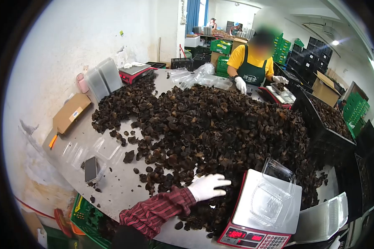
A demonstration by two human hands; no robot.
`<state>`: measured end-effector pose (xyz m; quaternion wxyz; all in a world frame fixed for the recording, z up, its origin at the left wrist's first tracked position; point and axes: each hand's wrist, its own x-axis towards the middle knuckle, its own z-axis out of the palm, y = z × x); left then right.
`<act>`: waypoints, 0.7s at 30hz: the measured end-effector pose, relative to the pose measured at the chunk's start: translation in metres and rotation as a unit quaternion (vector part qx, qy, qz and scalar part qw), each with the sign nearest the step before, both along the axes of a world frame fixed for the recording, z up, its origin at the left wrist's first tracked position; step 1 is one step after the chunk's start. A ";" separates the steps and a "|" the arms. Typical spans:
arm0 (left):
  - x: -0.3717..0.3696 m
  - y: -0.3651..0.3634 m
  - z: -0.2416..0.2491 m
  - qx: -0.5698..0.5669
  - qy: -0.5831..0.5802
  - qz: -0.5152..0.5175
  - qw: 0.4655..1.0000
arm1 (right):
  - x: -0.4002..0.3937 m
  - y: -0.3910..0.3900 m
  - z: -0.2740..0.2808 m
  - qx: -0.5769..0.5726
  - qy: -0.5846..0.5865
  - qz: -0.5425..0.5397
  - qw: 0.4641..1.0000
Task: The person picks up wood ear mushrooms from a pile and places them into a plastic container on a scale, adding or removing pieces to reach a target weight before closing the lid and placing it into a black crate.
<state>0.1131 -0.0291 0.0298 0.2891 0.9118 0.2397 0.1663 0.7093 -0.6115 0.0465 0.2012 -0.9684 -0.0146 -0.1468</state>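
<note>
My left hand (207,187), in a white glove and a plaid sleeve, lies over the near edge of a big pile of dried black fungus (220,124). Its fingers are stretched apart, and nothing shows in them. Just right of it stands a red and silver digital scale (241,222) with lit red digits. On its plate rests an open clear plastic box (270,199). More clear plastic containers (320,220) lean at the scale's right side. Of my right hand, only a small white patch (335,243) that may be its glove shows at the bottom edge; its fingers are hidden.
Across the table a person in a yellow shirt (239,56) and white gloves works beside another scale (284,94). A black crate (324,124) of fungus stands at right. A phone (91,169), cardboard piece (70,112) and grey bins (104,79) sit at left. Below is a green crate (87,218).
</note>
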 end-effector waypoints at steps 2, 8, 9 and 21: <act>-0.003 0.032 0.021 0.037 0.054 0.044 0.997 | -0.011 0.004 0.007 -0.003 0.008 -0.015 1.000; -0.030 0.078 -0.038 0.106 0.204 0.314 0.921 | -0.022 0.004 0.013 0.002 0.025 -0.031 0.999; -0.022 0.058 -0.018 0.072 0.245 0.241 0.936 | -0.023 0.006 0.012 0.001 0.026 -0.035 0.999; 0.020 0.080 0.008 0.108 -0.085 0.060 0.989 | -0.054 0.033 0.028 -0.017 0.026 -0.043 0.999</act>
